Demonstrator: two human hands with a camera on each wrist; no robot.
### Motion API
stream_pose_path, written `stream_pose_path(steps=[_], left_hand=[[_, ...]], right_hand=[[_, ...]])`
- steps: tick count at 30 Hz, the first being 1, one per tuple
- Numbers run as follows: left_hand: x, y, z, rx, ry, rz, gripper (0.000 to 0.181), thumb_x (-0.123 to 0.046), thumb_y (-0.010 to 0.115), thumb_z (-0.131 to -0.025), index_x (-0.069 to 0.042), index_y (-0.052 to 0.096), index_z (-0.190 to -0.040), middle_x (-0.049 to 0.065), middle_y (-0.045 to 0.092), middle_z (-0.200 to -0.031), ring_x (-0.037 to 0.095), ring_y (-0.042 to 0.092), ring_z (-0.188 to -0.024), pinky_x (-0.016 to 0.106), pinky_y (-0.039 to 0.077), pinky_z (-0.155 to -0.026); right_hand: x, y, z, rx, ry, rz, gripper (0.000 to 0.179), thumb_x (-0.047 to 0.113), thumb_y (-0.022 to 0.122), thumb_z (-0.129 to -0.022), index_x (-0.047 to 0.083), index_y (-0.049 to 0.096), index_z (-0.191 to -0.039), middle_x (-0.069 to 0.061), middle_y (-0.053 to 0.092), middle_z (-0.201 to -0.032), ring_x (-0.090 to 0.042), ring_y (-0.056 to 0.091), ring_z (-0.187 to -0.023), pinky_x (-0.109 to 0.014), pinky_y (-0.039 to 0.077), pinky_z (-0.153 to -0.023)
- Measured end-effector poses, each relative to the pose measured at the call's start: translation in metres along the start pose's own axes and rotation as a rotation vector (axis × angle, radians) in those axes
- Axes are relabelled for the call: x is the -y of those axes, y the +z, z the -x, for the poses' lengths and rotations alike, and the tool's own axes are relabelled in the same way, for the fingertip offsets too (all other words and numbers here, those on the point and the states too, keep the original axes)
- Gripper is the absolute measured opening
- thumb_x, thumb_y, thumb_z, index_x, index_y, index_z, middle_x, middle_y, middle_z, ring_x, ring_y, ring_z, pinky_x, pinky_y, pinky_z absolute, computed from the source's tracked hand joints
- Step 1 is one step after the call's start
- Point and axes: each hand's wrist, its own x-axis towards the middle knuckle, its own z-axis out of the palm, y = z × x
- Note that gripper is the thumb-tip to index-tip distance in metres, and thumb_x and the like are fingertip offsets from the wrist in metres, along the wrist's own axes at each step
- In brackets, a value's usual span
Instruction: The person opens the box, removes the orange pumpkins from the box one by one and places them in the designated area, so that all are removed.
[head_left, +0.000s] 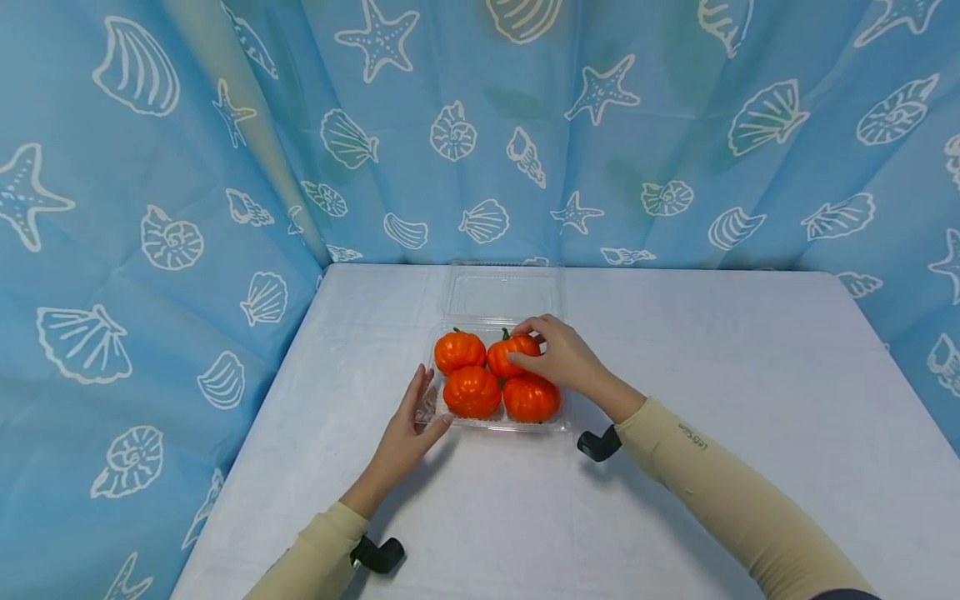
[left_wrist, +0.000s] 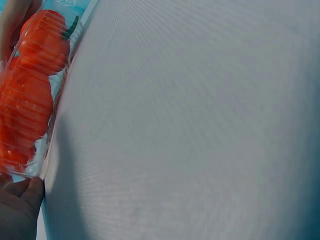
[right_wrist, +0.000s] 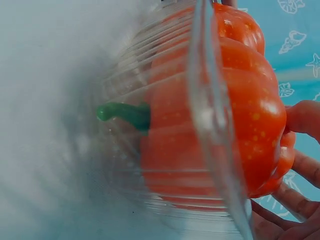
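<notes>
Several small orange pumpkins with green stems sit in a clear plastic clamshell box (head_left: 495, 427), its lid (head_left: 504, 296) laid back flat behind it. My right hand (head_left: 564, 353) grips the back right pumpkin (head_left: 501, 358), thumb in front and fingers over its far side. Beside it lie the back left pumpkin (head_left: 460, 352), the front left pumpkin (head_left: 472, 392) and the front right pumpkin (head_left: 532, 398). My left hand (head_left: 405, 440) touches the box's front left corner with fairly straight fingers. The right wrist view shows a pumpkin (right_wrist: 250, 110) with its stem behind the clear wall.
A white cloth covers the table (head_left: 712, 350) around the box. Behind and to the left hangs a blue curtain (head_left: 405, 175) with shells and starfish on it. Black wrist mounts (head_left: 598, 445) stick out below both forearms.
</notes>
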Motion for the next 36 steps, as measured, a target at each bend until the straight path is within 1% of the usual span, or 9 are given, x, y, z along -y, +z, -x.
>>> stream_pose_path(steps=[5, 9, 18, 24, 29, 36], left_hand=[[0.000, 0.000, 0.000, 0.000, -0.007, -0.008, 0.089, -0.024, 0.072, -0.096, -0.016, 0.017, -0.164, 0.005, 0.032, -0.165, 0.027, 0.028, -0.152, 0.053, 0.038, -0.113], [0.001, 0.000, 0.000, 0.002, -0.004, -0.017, 0.090, -0.024, 0.072, -0.096, -0.015, 0.015, -0.165, 0.006, 0.031, -0.165, 0.028, 0.027, -0.152, 0.052, 0.037, -0.114], [-0.001, 0.000, -0.001, 0.008, -0.032, -0.030, 0.089, -0.026, 0.071, -0.096, -0.017, 0.015, -0.165, 0.003, 0.031, -0.166, 0.025, 0.028, -0.152, 0.052, 0.040, -0.111], [0.001, 0.000, -0.001, 0.009, -0.033, -0.030, 0.089, -0.025, 0.071, -0.096, -0.017, 0.016, -0.165, 0.001, 0.030, -0.166, 0.024, 0.027, -0.153, 0.050, 0.040, -0.112], [0.002, 0.000, -0.001, 0.008, -0.026, -0.036, 0.089, -0.027, 0.071, -0.096, -0.017, 0.016, -0.165, 0.001, 0.030, -0.166, 0.024, 0.027, -0.153, 0.051, 0.039, -0.113], [0.002, 0.000, -0.001, 0.003, -0.017, -0.050, 0.089, -0.029, 0.072, -0.096, -0.017, 0.016, -0.165, 0.001, 0.031, -0.165, 0.024, 0.028, -0.152, 0.052, 0.036, -0.114]], right_hand=[[-0.001, 0.001, 0.003, -0.020, -0.011, -0.022, 0.039, 0.033, 0.077, -0.091, 0.013, 0.066, -0.123, -0.010, 0.060, -0.124, -0.030, 0.060, -0.113, -0.045, 0.059, -0.091], [-0.002, 0.001, 0.005, -0.038, -0.016, -0.045, 0.038, 0.031, 0.078, -0.090, 0.014, 0.066, -0.122, -0.009, 0.058, -0.126, -0.030, 0.060, -0.113, -0.044, 0.059, -0.091], [-0.008, -0.005, 0.009, -0.069, -0.065, -0.110, 0.038, 0.028, 0.078, -0.091, 0.013, 0.066, -0.124, -0.007, 0.056, -0.129, -0.025, 0.058, -0.114, -0.042, 0.057, -0.095], [-0.013, -0.009, 0.013, -0.097, -0.084, -0.147, 0.039, 0.023, 0.079, -0.090, 0.013, 0.065, -0.125, -0.007, 0.055, -0.131, -0.026, 0.057, -0.116, -0.046, 0.058, -0.094], [-0.015, -0.016, 0.018, -0.127, -0.077, -0.151, 0.039, 0.020, 0.079, -0.089, 0.012, 0.064, -0.124, -0.009, 0.052, -0.135, -0.030, 0.056, -0.121, -0.050, 0.056, -0.096], [-0.023, -0.024, 0.026, -0.161, -0.086, -0.136, 0.040, 0.020, 0.078, -0.090, 0.010, 0.062, -0.125, -0.011, 0.051, -0.143, -0.032, 0.054, -0.127, -0.051, 0.055, -0.097]])
